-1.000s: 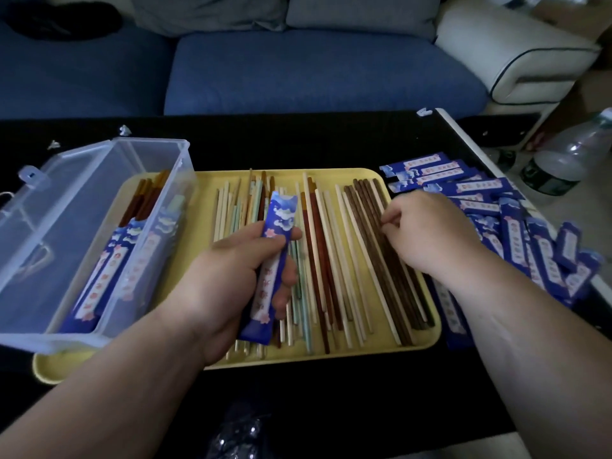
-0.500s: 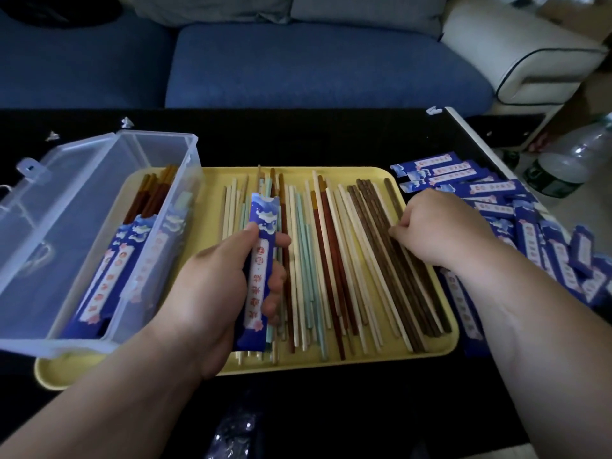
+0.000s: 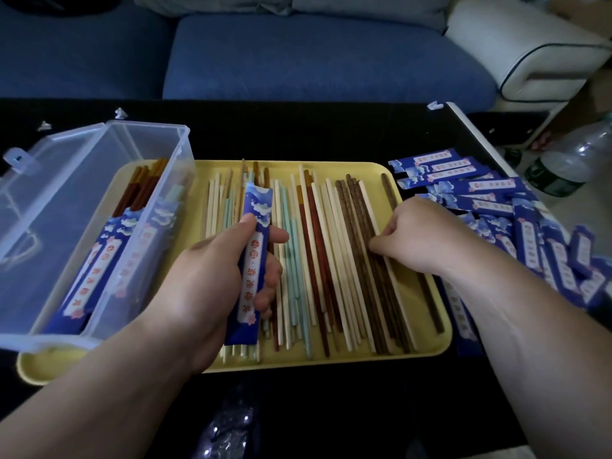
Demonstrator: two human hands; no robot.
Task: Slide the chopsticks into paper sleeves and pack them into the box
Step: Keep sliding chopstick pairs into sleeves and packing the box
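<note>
A yellow tray holds several loose chopsticks in cream, teal, red-brown and dark brown. My left hand grips a blue paper sleeve upright over the tray's middle. My right hand has its fingers curled down onto the dark brown chopsticks at the tray's right; its fingertips pinch at one of them. A clear plastic box at the left holds sleeved chopsticks with red-brown ends sticking out.
A heap of blue paper sleeves lies on the black table right of the tray. A plastic bottle stands beyond the table's right edge. A blue sofa runs behind the table.
My right hand has slid a little down and left along the dark brown chopsticks. My left hand has kept hold of the sleeve and shifted slightly.
</note>
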